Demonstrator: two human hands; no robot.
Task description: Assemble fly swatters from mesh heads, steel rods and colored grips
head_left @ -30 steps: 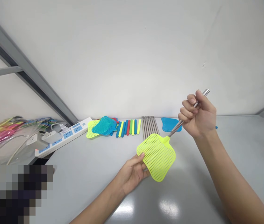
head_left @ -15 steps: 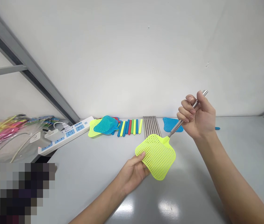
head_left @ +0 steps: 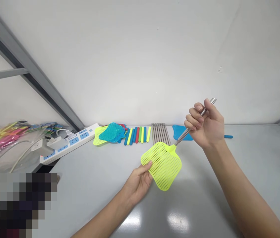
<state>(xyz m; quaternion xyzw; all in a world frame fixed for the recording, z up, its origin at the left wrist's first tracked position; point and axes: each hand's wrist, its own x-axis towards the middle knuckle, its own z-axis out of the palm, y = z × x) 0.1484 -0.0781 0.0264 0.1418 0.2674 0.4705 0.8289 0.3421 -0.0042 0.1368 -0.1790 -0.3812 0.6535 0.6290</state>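
Observation:
A yellow-green mesh fly swatter head is pinched at its left edge by my left hand, thumb on top and fingers beneath. A metal rod runs from the head's neck up to the right. My right hand is closed around that rod, its upper end showing past the thumb. Behind them on the table lie a row of metal rods and a row of coloured handle sleeves. A blue swatter head is partly hidden behind the held rod.
Several swatter heads are stacked at the back left, beside a white power strip with plugs and cables. Bagged colourful items lie at far left. A blue sleeve pokes out behind my right wrist. A wall rises behind the table.
Both hands have shifted slightly left with the swatter head and rod between them. The grips look the same.

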